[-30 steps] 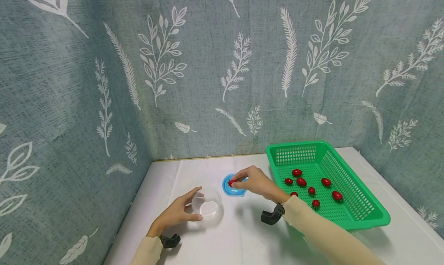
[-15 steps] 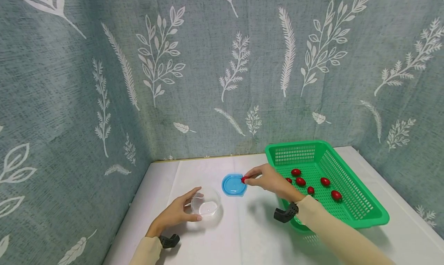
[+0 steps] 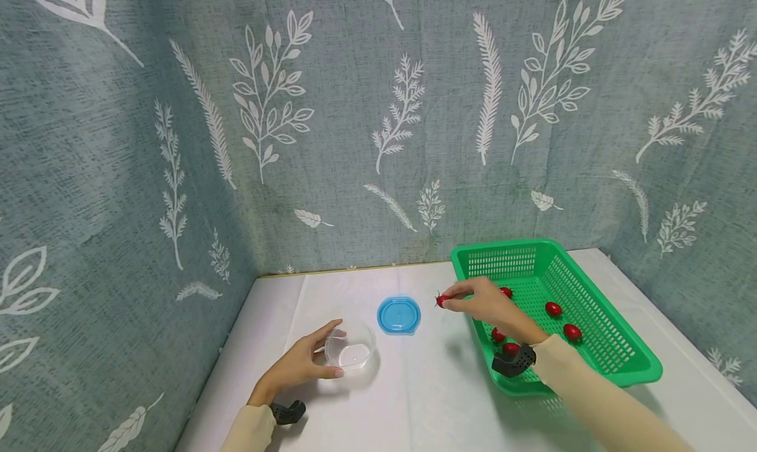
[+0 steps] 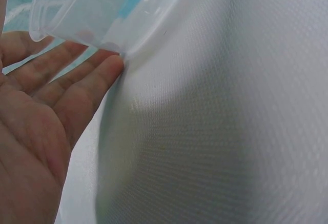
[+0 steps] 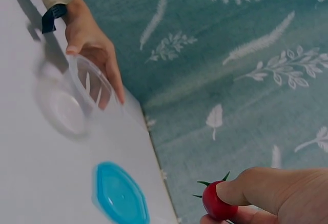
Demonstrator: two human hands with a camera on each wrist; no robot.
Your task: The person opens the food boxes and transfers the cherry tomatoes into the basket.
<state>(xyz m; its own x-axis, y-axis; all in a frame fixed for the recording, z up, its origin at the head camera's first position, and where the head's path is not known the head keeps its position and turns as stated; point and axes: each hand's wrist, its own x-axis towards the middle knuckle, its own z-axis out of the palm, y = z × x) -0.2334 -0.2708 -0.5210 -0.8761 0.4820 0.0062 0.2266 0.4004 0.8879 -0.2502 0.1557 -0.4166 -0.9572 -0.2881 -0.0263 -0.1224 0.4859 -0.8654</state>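
My right hand [image 3: 481, 302] pinches a cherry tomato [image 5: 218, 201] between thumb and fingers, its green leafy top pointing outward. In the head view that hand is above the table by the green basket's left rim, to the right of a round blue lid [image 3: 399, 315]. The lid lies flat on the table. My left hand [image 3: 300, 360] holds a clear plastic tub [image 3: 350, 348], thumb on its near side and fingers round its far side. In the left wrist view, the left fingers [image 4: 84, 93] touch the tub's wall. No contents show inside the tub.
A green slatted basket [image 3: 635, 370] stands on the right of the table, with several cherry tomatoes [image 3: 572, 332] in it; my right hand and wrist hide some. White cloth [image 3: 378, 412] covers the table. Leaf-patterned fabric [image 3: 349, 136] rises behind and at both sides.
My right hand has carried the cherry tomato right, from over the blue lid to beside the basket's rim. The lid is now fully visible. My left hand and the tub stay put.
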